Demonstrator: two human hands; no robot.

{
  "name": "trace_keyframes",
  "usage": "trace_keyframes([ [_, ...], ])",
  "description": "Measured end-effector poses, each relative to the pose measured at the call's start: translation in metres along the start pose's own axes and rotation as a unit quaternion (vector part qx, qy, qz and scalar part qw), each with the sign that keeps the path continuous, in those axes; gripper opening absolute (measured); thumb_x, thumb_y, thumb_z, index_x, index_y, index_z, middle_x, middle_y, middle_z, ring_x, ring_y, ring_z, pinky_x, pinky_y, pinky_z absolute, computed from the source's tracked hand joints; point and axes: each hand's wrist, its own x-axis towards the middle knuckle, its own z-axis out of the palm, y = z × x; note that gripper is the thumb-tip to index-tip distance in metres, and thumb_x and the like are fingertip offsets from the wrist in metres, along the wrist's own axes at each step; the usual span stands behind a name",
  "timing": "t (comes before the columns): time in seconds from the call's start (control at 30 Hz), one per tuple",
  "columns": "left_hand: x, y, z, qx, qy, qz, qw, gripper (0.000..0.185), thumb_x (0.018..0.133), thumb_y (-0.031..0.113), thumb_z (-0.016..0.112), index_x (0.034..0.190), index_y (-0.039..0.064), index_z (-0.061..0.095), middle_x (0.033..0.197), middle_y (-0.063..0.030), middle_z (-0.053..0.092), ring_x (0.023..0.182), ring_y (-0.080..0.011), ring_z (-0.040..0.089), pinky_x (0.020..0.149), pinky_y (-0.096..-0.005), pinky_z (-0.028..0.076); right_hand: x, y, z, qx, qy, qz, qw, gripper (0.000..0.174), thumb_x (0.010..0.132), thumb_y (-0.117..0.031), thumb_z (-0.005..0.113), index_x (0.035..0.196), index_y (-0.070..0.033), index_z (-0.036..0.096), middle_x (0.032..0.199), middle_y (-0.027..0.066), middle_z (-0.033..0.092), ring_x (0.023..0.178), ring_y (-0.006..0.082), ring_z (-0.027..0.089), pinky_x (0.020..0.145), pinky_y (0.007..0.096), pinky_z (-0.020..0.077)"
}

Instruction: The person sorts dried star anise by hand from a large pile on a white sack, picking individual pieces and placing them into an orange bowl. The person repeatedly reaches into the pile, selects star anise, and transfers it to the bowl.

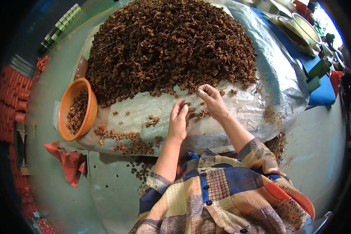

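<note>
A large heap of dried star anise (169,44) lies on a pale plastic sheet (152,105) in front of me. My left hand (180,120) is held above the sheet, thumb up and fingers curled. Its fingers are blurred and shaded; a dark bit shows by the thumb tip, but I cannot tell whether it is held. At the heap's near edge, the thumb and forefinger of my right hand (213,101) come together beside some pods. Whatever is between them is too small to make out. A loose star anise (204,113) lies between my hands.
An orange plastic bowl (94,109) holding star anise (77,112) tilts at the sheet's left. Loose pods (134,143) lie along the near edge. Thin stems (269,114) are scattered at right. Red cloth or plastic (68,163) lies at lower left; stacked red sacks (11,99) stand far left.
</note>
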Motion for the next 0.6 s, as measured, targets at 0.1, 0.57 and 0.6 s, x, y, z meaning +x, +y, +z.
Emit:
trace_keyframes([
  [0.1, 0.005, -0.002, 0.014, -0.020, -0.048, -0.057, 0.997, 0.028, 0.103, 0.014, 0.051, 0.128, 0.001, 0.052, 0.109, -0.0131, 0.066, 0.093, -0.0238, 0.068, 0.081, -0.0377, 0.058, -0.019, -0.001, 0.005, 0.219, -0.031, 0.078, 0.972, 0.009, 0.101, -0.017, 0.061, 0.101, -0.008, 0.059, 0.084, -0.0033, 0.059, 0.065, 0.0037, 0.053, 0.054, 0.0188, 0.0466],
  [0.57, -0.012, 0.015, -0.031, 0.557, 0.088, 0.299, 0.770, 0.007, 0.089, 0.002, 0.064, 0.095, 0.004, 0.067, 0.089, -0.0081, 0.067, 0.074, -0.0203, 0.064, 0.064, -0.0352, 0.052, -0.043, -0.053, -0.083, -0.626, 0.187, -0.097, 0.751, 0.004, 0.092, -0.011, 0.065, 0.090, -0.007, 0.064, 0.098, 0.0083, 0.065, 0.093, 0.0241, 0.063, 0.075, 0.0414, 0.0536],
  [0.6, -0.010, 0.019, -0.038, 0.599, 0.142, 0.253, 0.746, 0.009, 0.088, 0.003, 0.065, 0.096, 0.004, 0.067, 0.093, -0.0089, 0.066, 0.076, -0.0228, 0.064, 0.066, -0.0367, 0.052, -0.039, -0.057, -0.087, -0.669, 0.185, -0.073, 0.716, 0.005, 0.090, -0.011, 0.068, 0.091, -0.006, 0.067, 0.103, 0.0085, 0.067, 0.097, 0.0263, 0.064, 0.080, 0.0421, 0.0545],
])
